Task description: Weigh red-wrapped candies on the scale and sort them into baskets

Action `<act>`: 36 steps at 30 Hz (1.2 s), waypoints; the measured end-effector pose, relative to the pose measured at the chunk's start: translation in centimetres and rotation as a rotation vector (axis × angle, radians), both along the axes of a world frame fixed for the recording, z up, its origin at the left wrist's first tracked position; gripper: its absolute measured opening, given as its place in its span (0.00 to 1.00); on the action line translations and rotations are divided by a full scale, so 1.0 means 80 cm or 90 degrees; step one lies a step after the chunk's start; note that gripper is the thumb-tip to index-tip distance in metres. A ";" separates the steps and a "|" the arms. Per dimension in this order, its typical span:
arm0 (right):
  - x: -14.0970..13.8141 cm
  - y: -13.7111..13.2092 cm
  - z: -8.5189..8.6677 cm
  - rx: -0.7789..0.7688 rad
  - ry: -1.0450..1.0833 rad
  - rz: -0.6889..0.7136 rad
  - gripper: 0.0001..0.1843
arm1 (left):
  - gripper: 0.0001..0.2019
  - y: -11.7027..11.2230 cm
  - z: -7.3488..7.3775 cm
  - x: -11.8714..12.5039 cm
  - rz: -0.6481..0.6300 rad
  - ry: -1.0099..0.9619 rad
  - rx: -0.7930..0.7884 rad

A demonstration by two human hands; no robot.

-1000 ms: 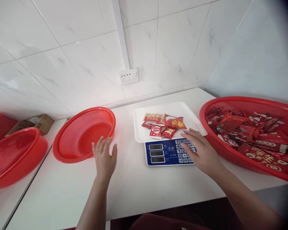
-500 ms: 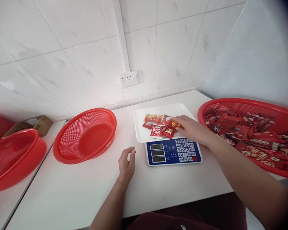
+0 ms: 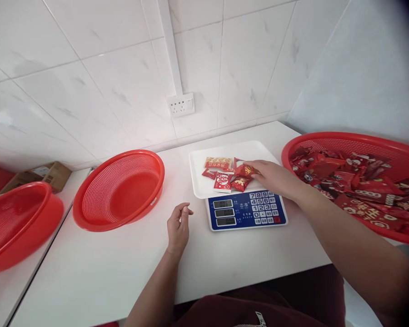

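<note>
A white tray tops the blue-and-white electronic scale. Several small red snack packets lie on the tray, among them a red packet with white characters and a cream-and-red one. My right hand reaches over the tray's right side, its fingers closed on a red-and-gold candy packet; the fingertips are partly hidden. To the left of the scale, just over the table, my left hand is loosely closed, thumb against the fingers, with nothing visible in it.
At the right stands a red basket heaped with red snack packets. An empty red basket sits left of the scale, and another red basket is farther left, near a cardboard box. A wall socket is behind.
The view has tilted and shifted slightly. My right hand has moved a little inward over the candy packet, and my left thumb and fingers have drawn closer together.
</note>
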State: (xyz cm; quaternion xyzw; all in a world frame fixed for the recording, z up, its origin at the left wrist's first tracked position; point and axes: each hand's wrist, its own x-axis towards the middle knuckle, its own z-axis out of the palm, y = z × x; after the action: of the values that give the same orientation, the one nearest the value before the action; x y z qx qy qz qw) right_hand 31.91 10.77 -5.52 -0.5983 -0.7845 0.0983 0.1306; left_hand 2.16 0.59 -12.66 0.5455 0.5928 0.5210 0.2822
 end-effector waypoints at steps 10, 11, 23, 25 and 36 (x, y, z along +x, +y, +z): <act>0.002 -0.006 0.003 0.078 0.137 -0.100 0.24 | 0.18 -0.001 0.000 0.002 -0.008 0.015 -0.026; 0.002 -0.007 0.005 0.078 0.170 -0.124 0.24 | 0.18 -0.001 0.001 0.002 -0.008 0.019 -0.028; -0.002 -0.028 0.030 -0.326 1.137 -0.131 0.15 | 0.22 0.000 0.005 -0.002 0.017 0.062 -0.065; 0.006 -0.037 0.034 -0.336 1.167 -0.090 0.10 | 0.24 0.002 0.004 -0.004 0.012 0.082 -0.107; 0.177 -0.076 0.069 -0.083 0.448 -0.272 0.22 | 0.28 0.009 0.003 -0.012 0.006 0.118 -0.183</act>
State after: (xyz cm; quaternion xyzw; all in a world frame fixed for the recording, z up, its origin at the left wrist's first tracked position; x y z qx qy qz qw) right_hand 46.09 4.70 -0.02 -0.6844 -0.5424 0.3170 0.3701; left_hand 1.21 1.34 -12.45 0.5425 0.6873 0.3797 0.2986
